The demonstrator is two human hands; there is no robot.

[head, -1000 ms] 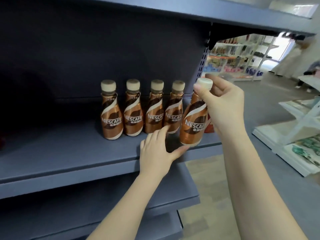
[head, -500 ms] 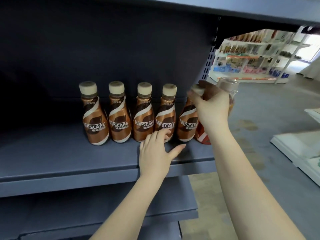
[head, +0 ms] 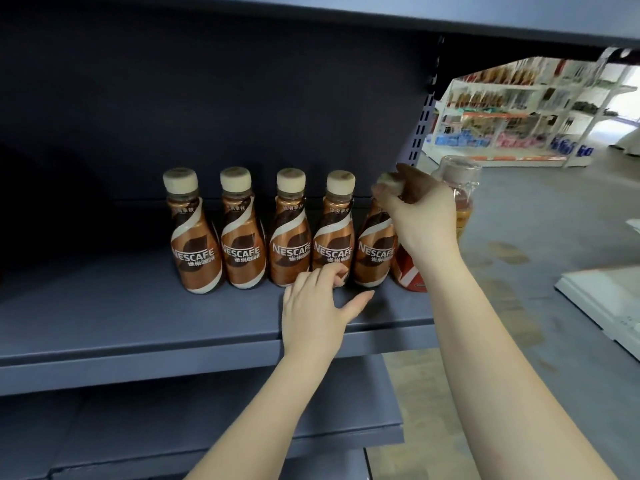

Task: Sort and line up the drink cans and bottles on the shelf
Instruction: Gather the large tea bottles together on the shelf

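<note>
Coffee bottles [head: 242,237]: five, upright, one row on shelf [head: 138,317].
Right hand [head: 420,216]: pinching fifth bottle [head: 375,251] cap.
Left hand [head: 315,306]: relaxed, fingertips at fourth bottle [head: 332,237] base.

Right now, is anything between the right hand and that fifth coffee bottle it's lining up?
No. The right hand already pinches the cap of the fifth coffee bottle, which stands on the shelf at the right end of the row. The left hand rests at the bottles' bases, not in between.

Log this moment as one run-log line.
right hand: pinches fifth bottle cap | left hand: open by fourth bottle | five bottles upright on shelf
</note>
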